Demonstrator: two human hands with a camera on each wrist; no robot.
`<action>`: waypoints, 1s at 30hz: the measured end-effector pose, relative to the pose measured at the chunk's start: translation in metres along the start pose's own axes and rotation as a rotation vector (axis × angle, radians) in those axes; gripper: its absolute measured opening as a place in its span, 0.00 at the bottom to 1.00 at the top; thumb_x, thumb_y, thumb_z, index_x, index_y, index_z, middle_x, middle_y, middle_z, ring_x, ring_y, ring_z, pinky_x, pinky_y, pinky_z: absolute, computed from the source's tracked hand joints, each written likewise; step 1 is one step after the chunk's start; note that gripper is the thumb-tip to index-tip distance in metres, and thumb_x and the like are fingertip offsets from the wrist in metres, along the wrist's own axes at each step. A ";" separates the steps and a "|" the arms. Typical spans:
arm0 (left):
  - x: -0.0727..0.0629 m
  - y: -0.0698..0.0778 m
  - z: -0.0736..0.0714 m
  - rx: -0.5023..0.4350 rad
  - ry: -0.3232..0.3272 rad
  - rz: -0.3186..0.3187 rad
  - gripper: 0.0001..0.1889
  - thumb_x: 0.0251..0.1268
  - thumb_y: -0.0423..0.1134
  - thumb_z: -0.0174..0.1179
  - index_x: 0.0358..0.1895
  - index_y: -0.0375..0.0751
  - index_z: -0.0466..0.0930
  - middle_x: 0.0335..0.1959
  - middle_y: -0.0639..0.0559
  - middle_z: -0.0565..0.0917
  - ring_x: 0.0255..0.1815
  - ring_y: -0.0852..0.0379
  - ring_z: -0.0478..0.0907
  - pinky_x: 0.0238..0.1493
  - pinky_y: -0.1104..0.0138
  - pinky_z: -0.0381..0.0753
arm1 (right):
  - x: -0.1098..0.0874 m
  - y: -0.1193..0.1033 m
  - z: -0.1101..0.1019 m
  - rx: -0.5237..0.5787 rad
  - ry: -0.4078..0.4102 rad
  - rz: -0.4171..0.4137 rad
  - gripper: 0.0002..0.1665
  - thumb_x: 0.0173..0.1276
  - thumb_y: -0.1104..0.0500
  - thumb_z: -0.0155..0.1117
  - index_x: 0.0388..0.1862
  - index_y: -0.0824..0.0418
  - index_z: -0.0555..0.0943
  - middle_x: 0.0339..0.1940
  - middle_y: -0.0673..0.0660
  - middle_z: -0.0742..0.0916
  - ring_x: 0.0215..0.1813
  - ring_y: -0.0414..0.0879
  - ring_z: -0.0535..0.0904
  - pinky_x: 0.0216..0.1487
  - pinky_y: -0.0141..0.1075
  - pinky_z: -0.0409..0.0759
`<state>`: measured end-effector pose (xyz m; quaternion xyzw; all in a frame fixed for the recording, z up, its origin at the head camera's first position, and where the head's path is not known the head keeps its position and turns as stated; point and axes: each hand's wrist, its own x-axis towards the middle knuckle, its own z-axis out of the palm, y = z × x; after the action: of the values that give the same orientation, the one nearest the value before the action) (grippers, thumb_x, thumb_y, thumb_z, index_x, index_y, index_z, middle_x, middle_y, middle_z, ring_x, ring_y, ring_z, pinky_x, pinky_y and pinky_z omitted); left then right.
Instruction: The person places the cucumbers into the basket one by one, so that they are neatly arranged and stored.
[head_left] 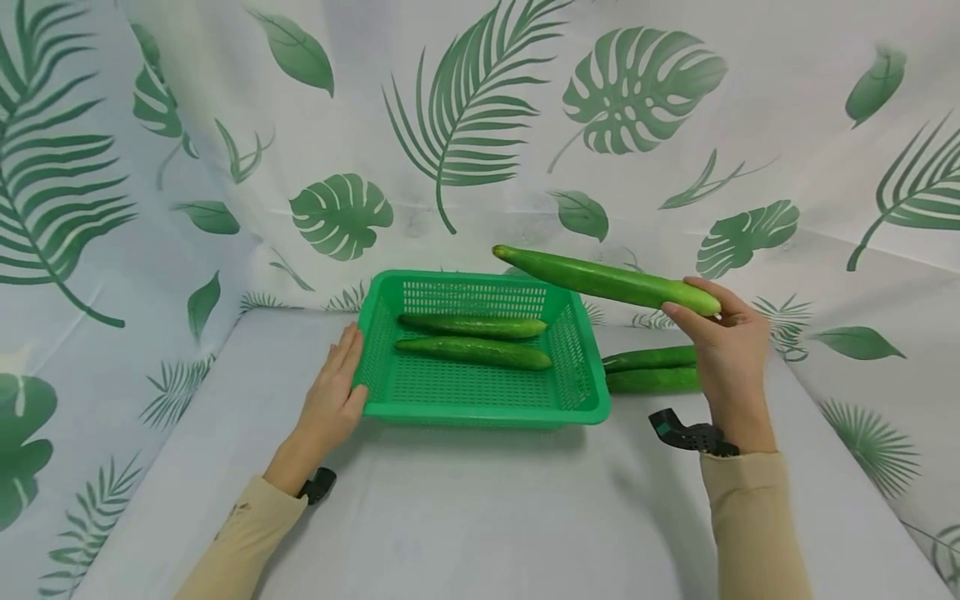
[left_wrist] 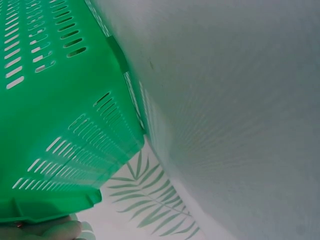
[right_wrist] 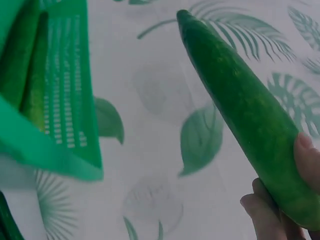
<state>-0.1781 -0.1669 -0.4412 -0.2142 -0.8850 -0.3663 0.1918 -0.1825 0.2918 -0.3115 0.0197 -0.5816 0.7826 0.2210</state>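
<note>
My right hand (head_left: pixel 726 342) pinches a long green cucumber (head_left: pixel 607 279) near its right end, between thumb and fingers. The cucumber is held up, its far end reaching left over the back right corner of a green plastic basket (head_left: pixel 480 414). Inside the basket, one cucumber (head_left: pixel 472 326) lies behind another cucumber (head_left: pixel 474 352), side by side. On the basket's left side rests my left hand (head_left: pixel 334 392), its fingers fairly straight against the rim. In the left wrist view, fingertips (left_wrist: pixel 62 231) show at the basket's rim; the rest of that hand is out of view.
Right of the basket, more cucumbers (head_left: pixel 652 381) lie on the white table (head_left: pixel 480 517), partly hidden by the right hand and wrist. A white leaf-print sheet (head_left: pixel 480 108) hangs behind and at both sides. Each wrist wears a black band (head_left: pixel 693 435).
</note>
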 end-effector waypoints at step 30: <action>0.000 0.000 0.001 -0.016 0.008 0.008 0.37 0.57 0.25 0.42 0.75 0.21 0.51 0.79 0.35 0.48 0.78 0.36 0.47 0.76 0.47 0.45 | 0.011 0.072 0.122 -0.763 -0.458 0.307 0.25 0.59 0.58 0.76 0.56 0.61 0.85 0.64 0.59 0.79 0.67 0.55 0.70 0.60 0.52 0.76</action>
<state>-0.1785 -0.1659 -0.4415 -0.2178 -0.8803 -0.3737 0.1952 -0.2465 0.1665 -0.3342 0.0228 -0.8577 0.5121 -0.0400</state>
